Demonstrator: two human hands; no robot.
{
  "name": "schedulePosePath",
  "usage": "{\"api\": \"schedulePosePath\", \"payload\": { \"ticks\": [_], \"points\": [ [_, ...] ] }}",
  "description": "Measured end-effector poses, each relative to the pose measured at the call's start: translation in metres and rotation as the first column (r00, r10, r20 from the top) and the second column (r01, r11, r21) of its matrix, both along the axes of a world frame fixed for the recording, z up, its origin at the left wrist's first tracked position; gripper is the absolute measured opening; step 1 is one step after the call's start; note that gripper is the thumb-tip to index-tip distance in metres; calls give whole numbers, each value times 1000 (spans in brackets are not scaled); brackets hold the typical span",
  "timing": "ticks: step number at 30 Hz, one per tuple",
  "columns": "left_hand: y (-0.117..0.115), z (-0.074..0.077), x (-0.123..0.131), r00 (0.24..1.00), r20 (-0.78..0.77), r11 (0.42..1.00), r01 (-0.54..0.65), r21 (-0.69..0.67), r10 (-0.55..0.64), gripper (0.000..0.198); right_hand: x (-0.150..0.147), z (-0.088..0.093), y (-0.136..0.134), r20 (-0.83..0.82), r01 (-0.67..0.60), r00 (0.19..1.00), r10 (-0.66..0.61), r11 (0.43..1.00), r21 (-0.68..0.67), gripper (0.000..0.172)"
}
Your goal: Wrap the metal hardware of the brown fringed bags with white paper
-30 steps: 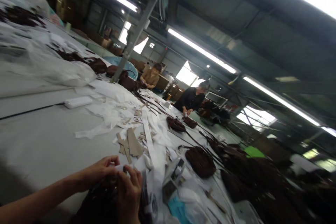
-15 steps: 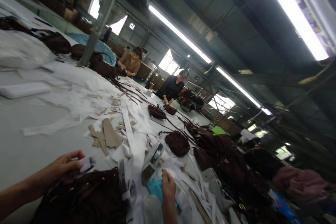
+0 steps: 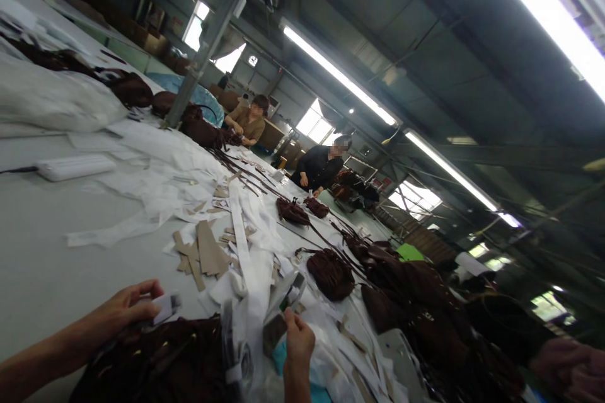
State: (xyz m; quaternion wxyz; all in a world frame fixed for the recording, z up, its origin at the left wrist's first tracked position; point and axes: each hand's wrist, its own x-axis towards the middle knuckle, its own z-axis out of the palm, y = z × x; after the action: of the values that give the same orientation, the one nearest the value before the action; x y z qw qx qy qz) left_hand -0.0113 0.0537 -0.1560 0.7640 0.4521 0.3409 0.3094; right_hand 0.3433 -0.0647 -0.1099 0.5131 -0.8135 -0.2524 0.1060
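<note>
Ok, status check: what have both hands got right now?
Left hand pinching small white tag by brown bag. Right hand touching grey device, grip unclear. White strips and cardboard scraps crowd the table.

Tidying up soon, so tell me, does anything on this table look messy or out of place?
Yes. White paper strips and cardboard scraps lie strewn across the table among the brown bags, not stacked.

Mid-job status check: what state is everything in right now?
Left hand: pinching the white tag.
Right hand: fingertips on the grey device, grip unclear.
Brown bag: lying slack between the hands.
Cardboard pieces: loose, flat on the table.
Power strip: flat, cord attached.
Ceiling lights: on.
</note>
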Motion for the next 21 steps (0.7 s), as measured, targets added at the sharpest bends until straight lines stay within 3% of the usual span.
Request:
{"api": "schedulePosePath", "payload": {
  "ticks": [4,10,21],
  "points": [
    [1,-1,-1,999,37,1000,2,-11,-1,39,-10,-16,-14,84,80,993,-78,997,-20,53],
    [1,2,-3,998,63,999,12,-36,-9,37,-27,-48,-26,124,81,990,-74,995,-58,56],
    [-7,40,-6,990,141,1000,4,9,-5,30,-19,-52,-28,214,57,976,-27,989,-135,54]
  ]
}}
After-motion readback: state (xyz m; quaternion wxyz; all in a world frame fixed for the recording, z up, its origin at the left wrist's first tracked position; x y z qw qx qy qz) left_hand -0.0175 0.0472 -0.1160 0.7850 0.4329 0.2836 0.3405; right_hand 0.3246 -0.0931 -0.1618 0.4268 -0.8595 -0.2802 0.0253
